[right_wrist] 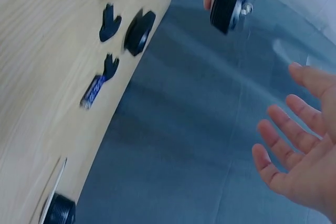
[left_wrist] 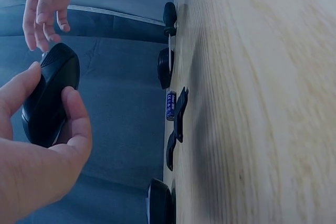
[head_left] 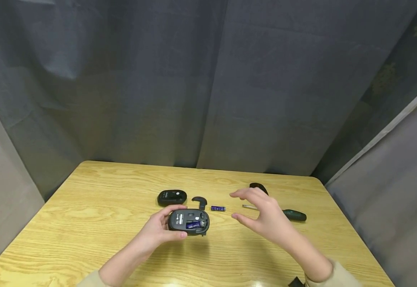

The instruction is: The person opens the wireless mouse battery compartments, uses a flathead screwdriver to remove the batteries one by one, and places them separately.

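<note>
While the left hand (head_left: 156,227) gripped a black mouse (head_left: 179,215) above the wooden table (head_left: 93,215), its thumb lay along the near edge and its fingers along the far edge. The mouse was underside up, its compartment uncovered, with a blue battery (head_left: 194,225) lying in it. The right hand (head_left: 266,213) was beside it to the right, thumb and fingers spread well apart and holding nothing. On the table beyond the held mouse lay a second black mouse (head_left: 172,197), also underside up, and to its right a hooked black piece (head_left: 199,200) just beside a loose blue battery (head_left: 218,208). Another black piece (right_wrist: 109,23) showed in the right wrist view. Farther right, a screwdriver (head_left: 294,215) with a dark green handle lay partly hidden behind the right hand, near a dark rounded object (head_left: 258,187)
</note>
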A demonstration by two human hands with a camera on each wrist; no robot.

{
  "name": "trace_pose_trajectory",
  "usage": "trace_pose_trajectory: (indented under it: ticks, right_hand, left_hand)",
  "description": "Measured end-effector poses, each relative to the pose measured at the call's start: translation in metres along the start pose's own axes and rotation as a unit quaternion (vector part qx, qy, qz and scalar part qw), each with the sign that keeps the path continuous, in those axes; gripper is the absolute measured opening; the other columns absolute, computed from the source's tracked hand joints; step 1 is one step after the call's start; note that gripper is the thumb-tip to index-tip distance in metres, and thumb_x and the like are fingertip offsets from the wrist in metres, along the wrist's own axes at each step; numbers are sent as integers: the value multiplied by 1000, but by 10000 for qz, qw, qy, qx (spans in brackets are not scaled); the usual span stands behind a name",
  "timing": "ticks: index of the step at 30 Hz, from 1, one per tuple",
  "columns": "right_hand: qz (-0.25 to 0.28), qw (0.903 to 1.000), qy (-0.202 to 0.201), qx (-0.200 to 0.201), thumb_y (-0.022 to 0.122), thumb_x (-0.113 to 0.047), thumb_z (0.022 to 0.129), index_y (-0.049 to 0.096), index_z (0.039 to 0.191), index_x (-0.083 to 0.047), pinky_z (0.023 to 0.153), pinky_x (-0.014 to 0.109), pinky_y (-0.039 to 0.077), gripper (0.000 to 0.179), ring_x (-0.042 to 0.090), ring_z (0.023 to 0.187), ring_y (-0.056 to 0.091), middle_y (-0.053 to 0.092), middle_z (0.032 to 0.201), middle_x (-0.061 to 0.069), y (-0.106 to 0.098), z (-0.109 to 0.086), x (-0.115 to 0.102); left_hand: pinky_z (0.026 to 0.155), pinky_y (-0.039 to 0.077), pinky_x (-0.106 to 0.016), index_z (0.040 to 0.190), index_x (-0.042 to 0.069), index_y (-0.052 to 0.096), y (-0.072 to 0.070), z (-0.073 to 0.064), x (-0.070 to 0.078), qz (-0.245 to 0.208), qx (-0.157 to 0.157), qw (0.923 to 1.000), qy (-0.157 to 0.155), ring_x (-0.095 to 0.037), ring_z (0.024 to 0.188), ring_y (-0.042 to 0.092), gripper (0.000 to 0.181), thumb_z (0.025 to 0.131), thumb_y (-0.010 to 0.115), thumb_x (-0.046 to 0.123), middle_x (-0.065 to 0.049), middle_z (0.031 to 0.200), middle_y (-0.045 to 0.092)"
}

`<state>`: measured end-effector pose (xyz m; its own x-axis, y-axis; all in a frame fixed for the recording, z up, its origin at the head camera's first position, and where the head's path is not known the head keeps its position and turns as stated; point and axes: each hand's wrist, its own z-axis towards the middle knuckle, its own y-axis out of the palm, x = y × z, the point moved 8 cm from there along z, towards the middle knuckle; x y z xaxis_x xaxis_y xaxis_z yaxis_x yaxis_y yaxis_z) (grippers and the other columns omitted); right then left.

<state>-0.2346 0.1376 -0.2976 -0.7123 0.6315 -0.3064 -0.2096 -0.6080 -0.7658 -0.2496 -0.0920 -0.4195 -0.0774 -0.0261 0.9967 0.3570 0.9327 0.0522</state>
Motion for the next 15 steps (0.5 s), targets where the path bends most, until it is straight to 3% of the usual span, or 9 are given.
trace_pose_trajectory:
  ticks: [3, 15]
  right_hand:
    - [189, 9998, -66, 8, 81, -21, 73, 63, 114, -21, 76, 31, 56, 45, 10, 104, 57, 62, 113, -10, 6, 1, -6]
    - [878, 9956, -289, -161, 80, -21, 75, 65, 110, -19, 82, 29, 55, 38, 7, 101, 59, 63, 109, -11, 40, 2, -19]
  left_hand:
    - [94, 50, -34, 136, 13, 47, 1, 1, 1, -24, 8, 10000, 39, -27, 112, 57, 73, 71, 79, 5, -18, 134, 51]
    - [91, 52, -33, 136, 10, 45, 6, 2, 7, -46, -108, 9996, 270, -26, 109, 59, 72, 72, 78, 4, -20, 133, 50]
